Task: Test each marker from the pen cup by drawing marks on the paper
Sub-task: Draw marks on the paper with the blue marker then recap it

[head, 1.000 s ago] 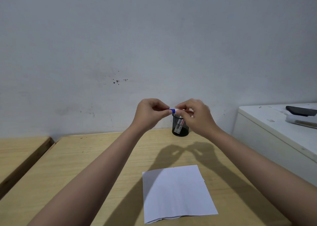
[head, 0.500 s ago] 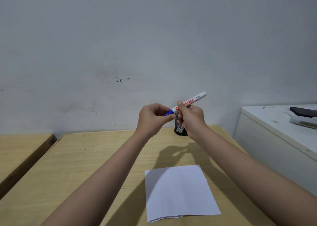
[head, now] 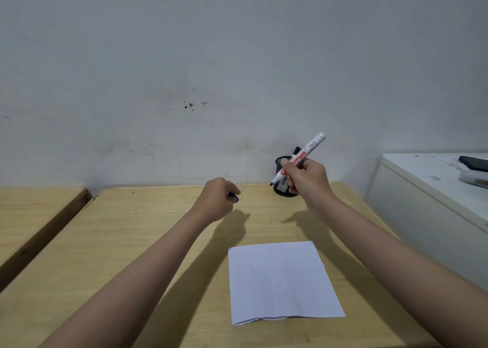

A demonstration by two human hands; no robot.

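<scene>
My right hand (head: 306, 177) grips a white marker (head: 310, 147) with red lettering, uncapped, its dark tip pointing down-left in the air above the table. Behind that hand stands the black mesh pen cup (head: 282, 186) against the wall, partly hidden, with another dark marker (head: 296, 150) sticking out of it. My left hand (head: 215, 202) is closed around the blue cap (head: 234, 197), whose end pokes out between the fingers, low over the table. A blank white sheet of paper (head: 282, 281) lies flat on the wooden table (head: 118, 242), nearer to me than both hands.
A white cabinet (head: 422, 202) stands to the right of the table, with a dark phone (head: 474, 162) and a pale object on top. A second wooden surface (head: 31, 210) lies at the left, across a narrow gap. The wall rises right behind the cup.
The hands have pulled apart: the cap came off the marker and went left and down with my left hand, while my right hand moved right with the bare-tipped marker.
</scene>
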